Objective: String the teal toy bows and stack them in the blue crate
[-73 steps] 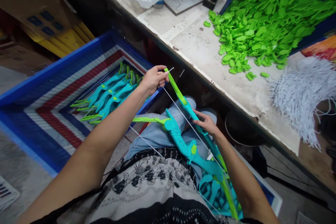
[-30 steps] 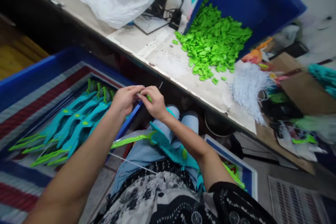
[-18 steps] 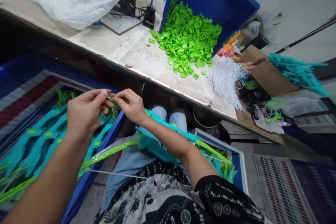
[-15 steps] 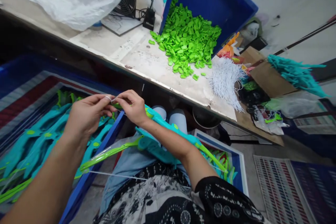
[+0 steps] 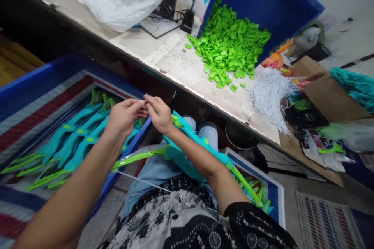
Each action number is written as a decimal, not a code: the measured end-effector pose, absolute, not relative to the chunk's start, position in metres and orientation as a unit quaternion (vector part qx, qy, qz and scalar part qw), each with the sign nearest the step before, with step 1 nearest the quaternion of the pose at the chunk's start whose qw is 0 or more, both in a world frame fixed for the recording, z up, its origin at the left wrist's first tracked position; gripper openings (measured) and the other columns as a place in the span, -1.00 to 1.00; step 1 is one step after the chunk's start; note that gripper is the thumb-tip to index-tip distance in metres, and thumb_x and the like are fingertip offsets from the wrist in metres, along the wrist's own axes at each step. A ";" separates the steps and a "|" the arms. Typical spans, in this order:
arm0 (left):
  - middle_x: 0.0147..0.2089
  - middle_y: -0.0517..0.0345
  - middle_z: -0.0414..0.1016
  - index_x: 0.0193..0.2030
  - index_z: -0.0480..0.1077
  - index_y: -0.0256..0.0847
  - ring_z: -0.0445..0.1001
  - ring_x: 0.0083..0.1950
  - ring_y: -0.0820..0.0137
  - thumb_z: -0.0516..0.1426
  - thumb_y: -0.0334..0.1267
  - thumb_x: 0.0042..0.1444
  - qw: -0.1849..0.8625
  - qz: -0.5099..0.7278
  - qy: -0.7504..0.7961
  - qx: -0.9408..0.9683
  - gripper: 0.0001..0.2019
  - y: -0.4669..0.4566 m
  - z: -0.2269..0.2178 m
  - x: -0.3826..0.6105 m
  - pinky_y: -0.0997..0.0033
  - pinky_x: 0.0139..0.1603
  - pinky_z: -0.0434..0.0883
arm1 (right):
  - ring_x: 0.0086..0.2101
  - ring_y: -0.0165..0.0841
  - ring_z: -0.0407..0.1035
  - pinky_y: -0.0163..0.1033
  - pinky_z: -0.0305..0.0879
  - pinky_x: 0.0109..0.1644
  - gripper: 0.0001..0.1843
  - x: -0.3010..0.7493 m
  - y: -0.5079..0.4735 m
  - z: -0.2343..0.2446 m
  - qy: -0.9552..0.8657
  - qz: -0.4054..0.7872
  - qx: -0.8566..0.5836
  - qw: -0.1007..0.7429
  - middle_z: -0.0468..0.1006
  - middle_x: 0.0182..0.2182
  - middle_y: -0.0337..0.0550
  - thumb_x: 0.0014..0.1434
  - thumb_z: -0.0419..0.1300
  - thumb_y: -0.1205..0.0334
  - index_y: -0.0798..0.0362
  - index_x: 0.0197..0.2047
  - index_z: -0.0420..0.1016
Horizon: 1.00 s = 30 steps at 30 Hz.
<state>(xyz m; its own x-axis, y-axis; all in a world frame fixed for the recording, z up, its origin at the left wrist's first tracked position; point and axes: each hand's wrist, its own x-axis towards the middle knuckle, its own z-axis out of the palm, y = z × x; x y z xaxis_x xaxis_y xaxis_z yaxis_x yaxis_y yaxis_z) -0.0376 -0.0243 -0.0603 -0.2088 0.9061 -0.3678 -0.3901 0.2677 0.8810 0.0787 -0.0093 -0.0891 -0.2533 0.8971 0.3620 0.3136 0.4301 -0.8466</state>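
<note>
My left hand (image 5: 122,116) and my right hand (image 5: 159,114) meet fingertip to fingertip above my knees. Both pinch the green tip of a teal and green toy bow (image 5: 204,146), where a thin white string (image 5: 142,102) ends. The bow runs down and right along my right forearm to its other green limb (image 5: 248,190). A second bow (image 5: 140,156) with its string lies across my lap beneath my arms.
A blue tray (image 5: 35,81) on my left holds several finished bows (image 5: 73,140). The worktable (image 5: 175,62) carries a heap of green plastic parts (image 5: 230,46) spilling from a blue bin (image 5: 263,0), a bundle of white strings (image 5: 270,95), a white bag and a small fan.
My right hand left the bow's grip and came up to the tip beside my left hand. In the last half second the hands stayed together and the view shifted slightly.
</note>
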 end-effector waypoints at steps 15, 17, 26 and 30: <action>-0.48 0.14 0.50 -0.46 0.49 -0.33 0.44 -0.48 0.48 0.31 -0.34 -0.28 0.608 0.536 0.513 0.282 -0.82 -0.028 -0.064 -0.041 0.47 -0.37 0.44 | -0.25 -0.41 0.38 -0.30 0.31 -0.11 -0.79 0.093 0.005 -0.082 -0.804 0.242 -0.378 0.390 0.50 -0.32 -0.14 0.27 0.04 0.21 0.04 -0.32 0.45; -0.51 0.15 0.48 -0.44 0.49 -0.32 0.41 -0.53 0.50 0.30 -0.30 -0.24 0.585 0.530 0.532 0.308 -0.82 -0.029 -0.066 -0.042 0.50 -0.45 0.41 | -0.31 -0.42 0.37 -0.31 0.30 -0.15 -0.80 0.096 0.004 -0.082 -0.793 0.247 -0.391 0.396 0.49 -0.36 -0.16 0.25 0.05 0.22 0.06 -0.35 0.44; -0.57 0.17 0.48 -0.44 0.56 -0.27 0.36 -0.56 0.48 0.25 -0.22 -0.15 0.504 0.446 0.586 0.450 -0.85 -0.032 -0.072 -0.051 0.54 -0.52 0.26 | -0.37 -0.44 0.37 -0.33 0.29 -0.23 -0.81 0.100 0.002 -0.089 -0.735 0.358 -0.422 0.392 0.50 -0.40 -0.21 0.17 0.11 0.18 0.08 -0.38 0.47; -0.50 0.19 0.54 -0.45 0.58 -0.24 0.39 -0.49 0.47 0.22 -0.19 -0.11 0.464 0.453 0.602 0.466 -0.83 -0.037 -0.069 -0.046 0.54 -0.45 0.27 | -0.37 -0.44 0.37 -0.34 0.29 -0.23 -0.79 0.105 -0.001 -0.091 -0.721 0.381 -0.437 0.379 0.49 -0.40 -0.22 0.18 0.09 0.14 0.09 -0.35 0.45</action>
